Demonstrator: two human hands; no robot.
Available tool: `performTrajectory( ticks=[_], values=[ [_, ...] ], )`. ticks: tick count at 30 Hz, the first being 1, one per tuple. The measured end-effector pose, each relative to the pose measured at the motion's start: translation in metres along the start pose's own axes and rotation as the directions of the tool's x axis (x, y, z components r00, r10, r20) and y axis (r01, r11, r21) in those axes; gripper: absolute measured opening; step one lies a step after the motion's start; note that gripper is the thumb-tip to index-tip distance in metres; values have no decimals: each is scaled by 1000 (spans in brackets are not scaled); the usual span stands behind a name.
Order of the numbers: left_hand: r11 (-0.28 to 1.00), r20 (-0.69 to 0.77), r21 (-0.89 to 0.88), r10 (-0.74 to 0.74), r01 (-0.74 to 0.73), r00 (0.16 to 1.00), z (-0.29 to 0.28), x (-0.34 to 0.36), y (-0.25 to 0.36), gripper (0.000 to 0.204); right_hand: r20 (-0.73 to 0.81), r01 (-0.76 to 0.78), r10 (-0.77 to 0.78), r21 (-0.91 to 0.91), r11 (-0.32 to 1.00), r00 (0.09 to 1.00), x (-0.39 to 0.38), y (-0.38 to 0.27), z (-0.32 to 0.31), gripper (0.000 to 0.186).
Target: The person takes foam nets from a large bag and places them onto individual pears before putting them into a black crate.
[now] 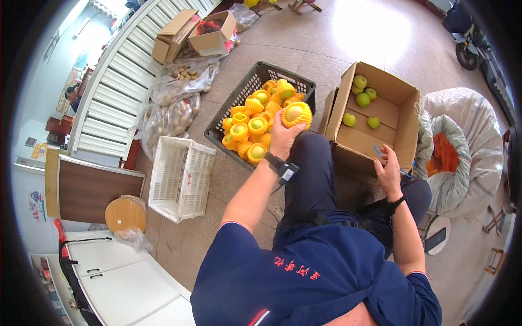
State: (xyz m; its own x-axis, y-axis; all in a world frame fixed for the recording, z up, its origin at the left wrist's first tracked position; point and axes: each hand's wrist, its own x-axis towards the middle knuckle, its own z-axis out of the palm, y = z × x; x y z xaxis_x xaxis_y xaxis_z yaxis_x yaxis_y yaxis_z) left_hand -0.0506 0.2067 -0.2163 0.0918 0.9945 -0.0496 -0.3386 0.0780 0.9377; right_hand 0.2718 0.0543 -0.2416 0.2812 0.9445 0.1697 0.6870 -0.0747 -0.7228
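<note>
1. While my left hand (284,138) curls snugly round a fruit in a yellow foam sleeve (296,114), it hangs over the right side edge of the black crate, just above my knee (314,145).
2. My right hand (388,173) is half open, fingers loosely bent, at the near right corner of the cardboard box (403,120). A thin blue strip (376,150) shows by its fingertips; I cannot tell whether I have hold of it.
3. The black crate (291,75) is heaped with sleeved fruits (257,126), piled highest toward its far right corner. Anything set there carelessly could roll over the rim, I judge, because the heap is rounded.
4. Bare green apples (362,99) lie loose along the cardboard box's left wall. A knock from my leg could send them rolling and bruise them.
5. If my left grip slackened, the fruit could slip out of its sleeve and strike the crate's edge or the floor (182,251).
6. Off the box's right edge, a white sack (478,155) gapes round orange netting (443,153); the blue strip might snag there.
7. Beyond the black crate's left corner stand a white crate (204,179) and bags of potatoes (169,118).
</note>
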Motion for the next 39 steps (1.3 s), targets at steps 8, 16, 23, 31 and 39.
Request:
performTrajectory(
  ticks=[8, 16, 23, 31, 39],
  values=[
    [920, -157, 391, 26, 38, 987, -86, 61, -35, 82, 30, -7, 7, -28, 1000, 1000, 5, 1, 11, 51],
    [771, -271, 637, 193, 25, 943, -131, 136, -56, 81, 71, -37, 43, -74, 997, 997, 4, -8, 9, 51],
    [519, -337, 844, 319, 134, 886, -113, 187, -62, 71, 62, -32, 39, -113, 993, 997, 0, -1, 4, 54],
    [541, -361, 829, 325, 142, 874, -139, 228, -77, 60, 115, -36, 55, -156, 987, 992, 7, -11, 6, 57],
    [312, -297, 931, 347, 189, 890, -126, 248, -83, 57, 131, -22, 48, -198, 980, 990, 10, -15, 3, 55]
  ],
)
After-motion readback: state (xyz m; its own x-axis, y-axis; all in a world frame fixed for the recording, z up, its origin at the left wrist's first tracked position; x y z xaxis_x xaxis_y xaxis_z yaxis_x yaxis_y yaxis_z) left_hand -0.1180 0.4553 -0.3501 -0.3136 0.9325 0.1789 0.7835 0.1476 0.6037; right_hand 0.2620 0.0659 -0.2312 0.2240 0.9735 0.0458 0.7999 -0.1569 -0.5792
